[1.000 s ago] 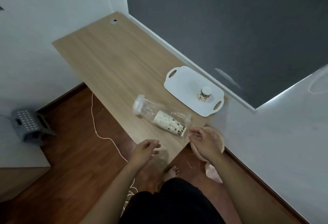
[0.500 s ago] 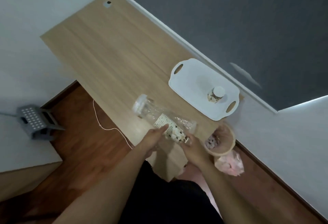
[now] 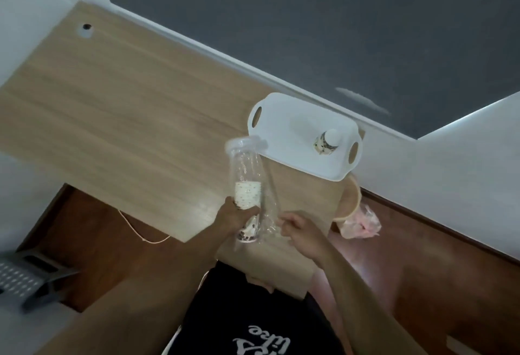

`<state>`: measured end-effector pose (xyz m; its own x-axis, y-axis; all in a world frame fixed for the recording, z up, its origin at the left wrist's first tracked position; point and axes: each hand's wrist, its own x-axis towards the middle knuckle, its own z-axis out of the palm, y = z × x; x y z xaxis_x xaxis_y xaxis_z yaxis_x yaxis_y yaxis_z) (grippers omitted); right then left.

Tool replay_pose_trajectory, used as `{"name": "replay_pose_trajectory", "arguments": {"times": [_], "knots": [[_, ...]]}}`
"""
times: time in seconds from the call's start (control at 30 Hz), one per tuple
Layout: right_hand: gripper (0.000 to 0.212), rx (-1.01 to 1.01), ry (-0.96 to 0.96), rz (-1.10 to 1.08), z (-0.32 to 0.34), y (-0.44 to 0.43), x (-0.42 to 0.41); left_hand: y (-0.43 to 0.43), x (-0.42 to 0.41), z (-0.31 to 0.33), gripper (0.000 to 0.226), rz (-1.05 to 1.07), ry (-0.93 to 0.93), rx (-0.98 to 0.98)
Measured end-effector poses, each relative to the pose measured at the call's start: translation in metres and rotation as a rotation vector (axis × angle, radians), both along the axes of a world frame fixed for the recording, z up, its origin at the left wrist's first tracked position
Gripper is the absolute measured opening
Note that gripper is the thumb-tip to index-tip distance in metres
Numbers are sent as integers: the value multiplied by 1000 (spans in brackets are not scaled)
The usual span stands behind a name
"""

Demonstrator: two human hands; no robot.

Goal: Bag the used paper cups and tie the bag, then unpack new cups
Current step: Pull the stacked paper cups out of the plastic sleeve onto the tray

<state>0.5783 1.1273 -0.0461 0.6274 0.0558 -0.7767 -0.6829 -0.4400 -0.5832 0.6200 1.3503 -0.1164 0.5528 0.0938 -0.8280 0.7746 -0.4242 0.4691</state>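
**Head view: clear sleeve [image 3: 245,167] held in both hands**

At frame centre, the left hand [image 3: 235,216] grips the clear sleeve of new cups around the stack, above the desk's [image 3: 126,107] near edge. The right hand [image 3: 296,226] pinches the sleeve's loose lower plastic. One cup [image 3: 326,144] stands on the white tray [image 3: 281,108], upper right.

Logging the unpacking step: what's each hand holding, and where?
The left hand grips the cup sleeve around its lower end; the right hand appears to pinch its loose plastic there.
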Motion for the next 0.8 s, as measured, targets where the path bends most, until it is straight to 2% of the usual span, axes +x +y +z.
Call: {"name": "replay_pose_trajectory", "arguments": {"times": [0.13,0.2,0.3,0.4,0.5,0.53,0.57,0.63,0.7,0.73,0.8], "knots": [[19,60,-162,-355,32,-4,26,40,16,16,68,-288,-154,89],[17,111,-262,-551,51,-5,42,61,24,21,73,-420,-251,99],[23,122,-389,-633,82,-5,61,87,31,39,88,-568,-385,101],[22,75,-354,-460,102,-7,73,100,40,59,103,-727,-523,83],[26,-94,-244,-36,115,-5,73,111,45,75,102,-852,-644,55],[23,-88,-197,58,119,-4,71,112,47,78,102,-906,-663,57],[22,-12,-154,96,122,-2,69,113,49,82,103,-962,-674,60],[45,166,-83,133,122,0,61,113,49,89,105,-1054,-698,67],[55,330,-5,181,118,6,55,112,50,94,106,-1108,-718,66],[48,331,26,208,118,11,55,110,51,96,105,-1129,-726,71],[36,212,20,215,121,19,54,107,50,100,104,-1159,-721,88]]}}
